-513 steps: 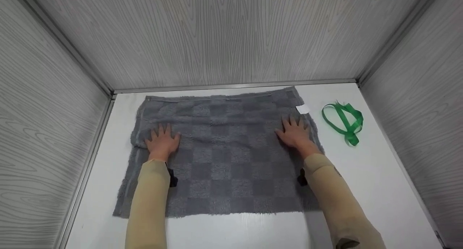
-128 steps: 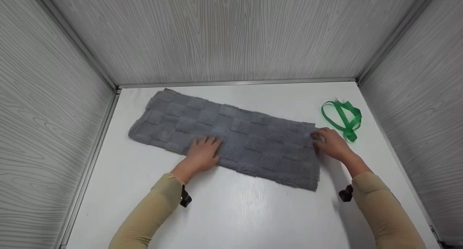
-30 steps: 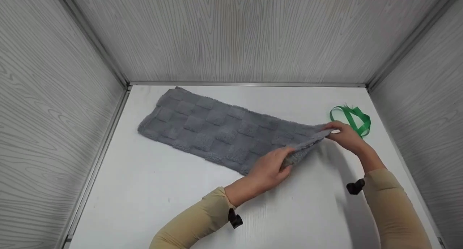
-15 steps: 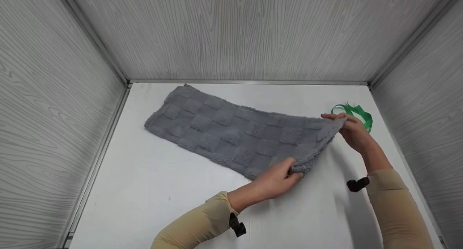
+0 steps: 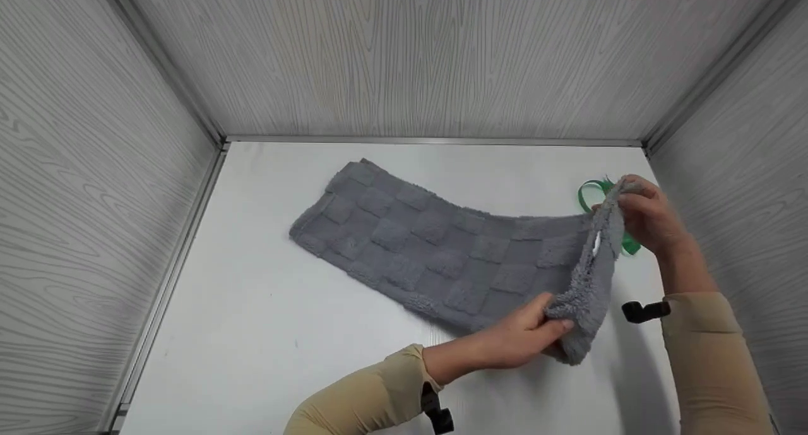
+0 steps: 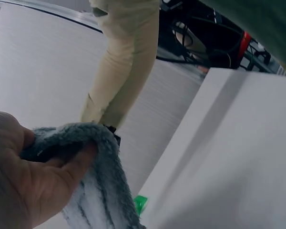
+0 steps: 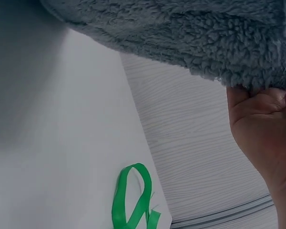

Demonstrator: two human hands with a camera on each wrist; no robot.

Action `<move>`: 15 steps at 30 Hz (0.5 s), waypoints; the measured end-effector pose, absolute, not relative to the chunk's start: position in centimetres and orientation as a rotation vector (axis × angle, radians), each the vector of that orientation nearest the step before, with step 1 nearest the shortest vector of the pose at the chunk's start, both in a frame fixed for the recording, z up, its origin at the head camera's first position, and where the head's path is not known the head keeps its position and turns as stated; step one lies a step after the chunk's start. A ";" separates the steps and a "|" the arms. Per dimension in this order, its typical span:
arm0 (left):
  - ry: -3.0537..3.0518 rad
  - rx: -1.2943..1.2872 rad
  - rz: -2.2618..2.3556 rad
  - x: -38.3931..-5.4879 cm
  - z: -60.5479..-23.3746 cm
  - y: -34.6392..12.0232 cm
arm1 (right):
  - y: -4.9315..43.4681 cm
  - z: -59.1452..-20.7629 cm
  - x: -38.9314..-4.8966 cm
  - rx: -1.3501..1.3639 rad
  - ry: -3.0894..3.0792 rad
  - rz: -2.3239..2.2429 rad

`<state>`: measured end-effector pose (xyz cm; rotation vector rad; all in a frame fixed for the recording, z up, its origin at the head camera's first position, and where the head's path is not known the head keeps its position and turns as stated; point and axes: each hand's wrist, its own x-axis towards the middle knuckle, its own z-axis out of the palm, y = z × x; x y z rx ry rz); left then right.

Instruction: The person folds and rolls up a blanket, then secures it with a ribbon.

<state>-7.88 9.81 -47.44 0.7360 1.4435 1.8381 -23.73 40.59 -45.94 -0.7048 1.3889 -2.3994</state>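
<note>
A folded grey towel [image 5: 429, 252] with a raised checker pattern stretches across the white table [image 5: 240, 309] in the head view. Its right end is lifted, and the layers show along that edge with a bit of the white tag between them. My left hand [image 5: 517, 337] grips the near right corner, thumb on top; in the left wrist view its fingers reach inside the fold. At the far right corner my right hand [image 5: 653, 214] pinches the towel, raised above the table. Behind that hand lies a green ribbon [image 5: 590, 195], partly hidden by hand and towel.
Grey wood-grain panels [image 5: 404, 56] wall in the table at the back and both sides. A metal strip [image 5: 429, 140] runs along the rear edge. The left wrist view also shows dark cables [image 6: 195, 33] beyond the table.
Both hands have moved right with the towel's right end, which now stands higher. The towel's left end has slid right too. Earlier, the towel lay spread wide, then folded into a strip.
</note>
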 end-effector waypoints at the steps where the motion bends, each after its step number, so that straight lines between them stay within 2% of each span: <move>1: 1.357 0.720 1.871 -7.6 -47.2 10.1 | 40.6 -45.5 -23.6 -0.708 1.363 -2.405; 6: 1.166 0.728 1.949 -6.8 -46.6 10.1 | 40.4 -43.7 -23.5 -0.750 1.385 -2.363; 12: 1.634 0.927 1.890 -9.0 -46.9 6.5 | 38.5 -42.9 -24.6 -0.744 1.633 -2.211; 15: 1.831 0.907 1.867 -10.1 -47.0 3.7 | 37.2 -42.7 -25.1 -0.673 1.806 -2.164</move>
